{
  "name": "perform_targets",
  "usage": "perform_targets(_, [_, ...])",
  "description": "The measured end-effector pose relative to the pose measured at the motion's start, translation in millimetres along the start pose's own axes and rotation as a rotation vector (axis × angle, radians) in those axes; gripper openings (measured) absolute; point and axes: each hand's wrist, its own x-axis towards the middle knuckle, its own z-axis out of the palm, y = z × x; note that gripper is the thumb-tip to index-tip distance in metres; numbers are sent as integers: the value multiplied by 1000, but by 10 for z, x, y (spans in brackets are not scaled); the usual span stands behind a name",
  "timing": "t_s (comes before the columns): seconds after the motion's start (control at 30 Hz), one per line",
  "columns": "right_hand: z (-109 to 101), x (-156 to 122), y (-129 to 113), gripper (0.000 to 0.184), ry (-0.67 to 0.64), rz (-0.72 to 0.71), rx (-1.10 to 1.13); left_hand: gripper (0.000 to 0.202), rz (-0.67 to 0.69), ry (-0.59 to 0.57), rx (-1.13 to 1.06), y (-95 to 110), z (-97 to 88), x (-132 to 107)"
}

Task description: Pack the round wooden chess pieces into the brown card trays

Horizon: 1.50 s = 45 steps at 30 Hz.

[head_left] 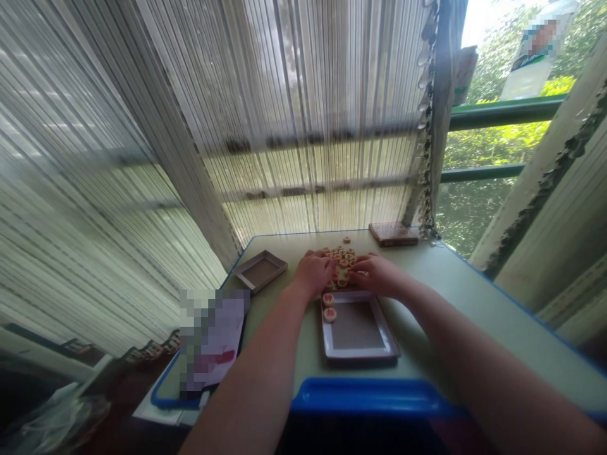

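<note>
A heap of xiangqi pieces [344, 263], round and pale with painted characters, lies on the table between my two hands. My left hand [314, 273] rests against the heap's left side, fingers spread loosely and bent over the nearest pieces. From the right, my right hand [374, 273] reaches in with its fingers apart, the tips touching or close to pieces at the edge. Just in front of the heap sits a shallow box tray [327, 344] with a white rim. Two pieces with red characters, an upper piece [328, 299] and a lower piece [330, 315], lie flat along its left side.
An upturned box lid [258, 270] lies left of my hands, beside a phone or tablet [218, 347]. One loose piece [346, 240] sits behind the heap. At the back right is a flat brown box [393, 234]. String curtains [303, 114] hang behind the blue-edged table [474, 303].
</note>
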Motion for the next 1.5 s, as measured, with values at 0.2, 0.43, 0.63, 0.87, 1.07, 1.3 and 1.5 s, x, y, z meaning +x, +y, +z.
perform_targets(0.2, [78,17,46,28,1,-30,2,37,31,-16,-67,-41,-48,-28])
perform_targets(0.43, [16,13,-27,24,47,-67,70,26,94,-109,-98,-15,-20,-46])
perform_targets(0.63, [24,10,-75,25,-36,-124,150,32,87,-152,-130,-28,28,-1])
perform_targets(0.87, [49,14,-28,24,31,-52,109,39,-122,11,-81,-88,-11,7])
perform_targets(1.07, [1,-12,92,26,326,156,43,47,-220,75,-227,-155,91,-44])
perform_targets(1.3, [156,85,90,26,264,236,272,42,-234,-22,-249,-185,63,153])
perform_targets(1.5, [139,434,114,28,236,230,219,43,-297,178,-359,-314,116,436])
